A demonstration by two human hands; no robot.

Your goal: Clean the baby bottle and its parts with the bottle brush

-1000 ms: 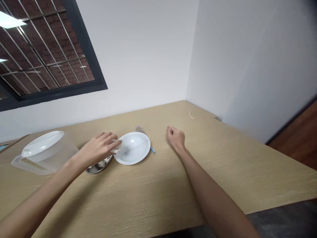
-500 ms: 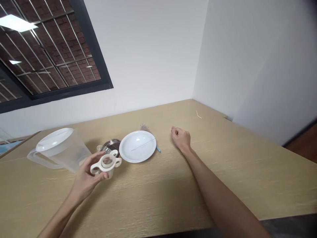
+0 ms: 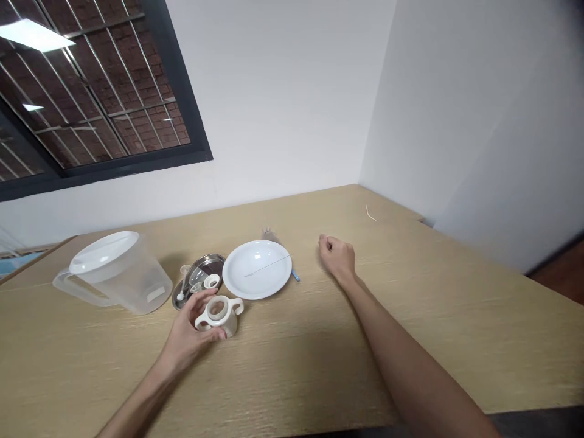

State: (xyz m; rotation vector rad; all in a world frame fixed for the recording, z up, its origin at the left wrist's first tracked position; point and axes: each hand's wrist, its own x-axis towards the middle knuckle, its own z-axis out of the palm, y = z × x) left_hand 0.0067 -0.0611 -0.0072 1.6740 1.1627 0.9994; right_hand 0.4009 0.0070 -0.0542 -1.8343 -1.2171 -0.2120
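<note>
My left hand (image 3: 189,333) is wrapped round a small white two-handled cup (image 3: 219,314) that stands on the wooden table (image 3: 319,359), just in front of a steel tray. My right hand (image 3: 337,257) rests on the table as a loose fist, to the right of a white plate (image 3: 257,269), with nothing visible in it. A thin stick lies across the plate.
A clear plastic jug (image 3: 116,272) with a white lid stands at the left. The steel tray (image 3: 199,278) holds small parts and a spoon. A blue item (image 3: 295,277) pokes out from behind the plate. White walls meet at the table's far corner.
My left hand picked the two-handled cup up from near the tray, brought it toward me and set it down on the table. The right hand stayed still.
</note>
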